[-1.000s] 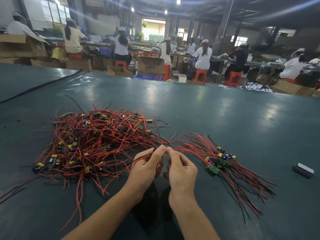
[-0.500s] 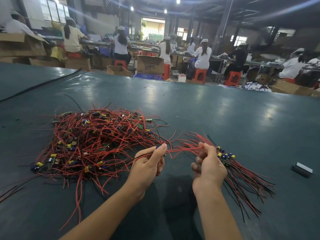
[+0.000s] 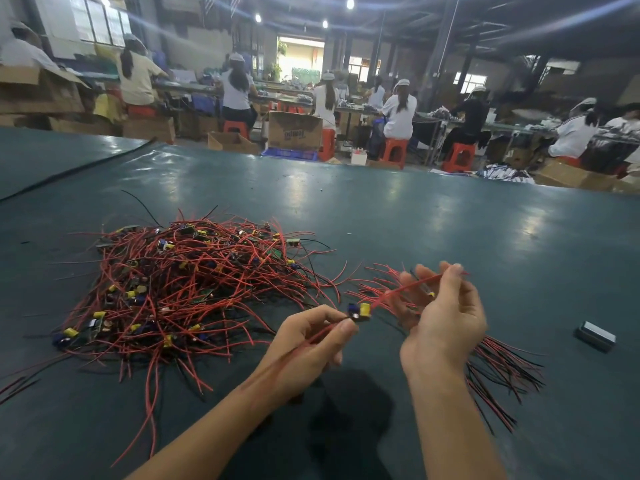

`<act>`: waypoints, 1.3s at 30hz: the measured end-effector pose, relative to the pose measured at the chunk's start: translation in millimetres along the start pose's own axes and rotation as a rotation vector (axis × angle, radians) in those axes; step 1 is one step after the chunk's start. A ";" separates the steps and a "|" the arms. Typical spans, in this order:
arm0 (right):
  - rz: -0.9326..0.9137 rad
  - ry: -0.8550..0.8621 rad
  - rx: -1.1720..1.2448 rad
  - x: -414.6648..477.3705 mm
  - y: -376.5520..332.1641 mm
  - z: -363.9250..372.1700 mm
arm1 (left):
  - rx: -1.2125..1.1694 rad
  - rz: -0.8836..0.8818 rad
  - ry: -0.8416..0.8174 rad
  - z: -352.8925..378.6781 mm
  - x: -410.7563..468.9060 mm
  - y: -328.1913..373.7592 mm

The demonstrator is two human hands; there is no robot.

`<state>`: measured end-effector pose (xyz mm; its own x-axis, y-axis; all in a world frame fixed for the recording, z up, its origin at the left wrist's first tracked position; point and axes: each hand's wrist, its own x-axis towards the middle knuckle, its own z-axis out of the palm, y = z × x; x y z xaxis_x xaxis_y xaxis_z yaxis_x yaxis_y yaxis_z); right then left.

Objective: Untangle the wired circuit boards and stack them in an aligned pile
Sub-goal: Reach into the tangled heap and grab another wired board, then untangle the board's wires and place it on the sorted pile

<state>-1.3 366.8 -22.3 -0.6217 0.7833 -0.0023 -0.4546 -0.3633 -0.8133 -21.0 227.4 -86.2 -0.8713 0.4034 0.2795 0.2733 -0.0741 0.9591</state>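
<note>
A big tangle of small circuit boards with red and black wires (image 3: 180, 285) lies on the dark green table at the left. My left hand (image 3: 308, 344) pinches one small board (image 3: 360, 311) with yellow and blue parts, lifted above the table. Its red wires run up to the right, where my right hand (image 3: 446, 317) pinches them near their ends. Behind and below my right hand lies the sorted pile of boards with wires fanned out to the right (image 3: 498, 368), partly hidden by that hand.
A small grey rectangular block (image 3: 596, 336) lies on the table (image 3: 415, 220) at the right. A black cable (image 3: 69, 171) crosses the far left. Beyond the table's far edge, people sit on red stools at benches among cardboard boxes.
My hands have drawn apart, the right one moving right and up along the red wires. The board has come free of the tangle and now shows at my left fingertips.
</note>
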 end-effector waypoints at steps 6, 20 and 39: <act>-0.119 -0.054 -0.182 45.8 -57.7 -7.2 | 0.180 0.053 -0.138 -1.6 -4.7 -8.6; -0.161 -0.774 -1.533 124.2 9.7 4.5 | 0.330 0.107 -0.088 -3.5 -4.2 -17.0; -0.502 -0.328 -1.810 67.1 31.6 -1.3 | 1.053 0.636 0.401 -50.7 4.3 7.5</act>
<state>-56.6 408.6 -49.0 -0.8414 0.4420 0.3110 0.3758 0.8920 -0.2511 -43.3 182.3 -75.5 -0.4813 0.2493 0.8404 0.7102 0.6728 0.2071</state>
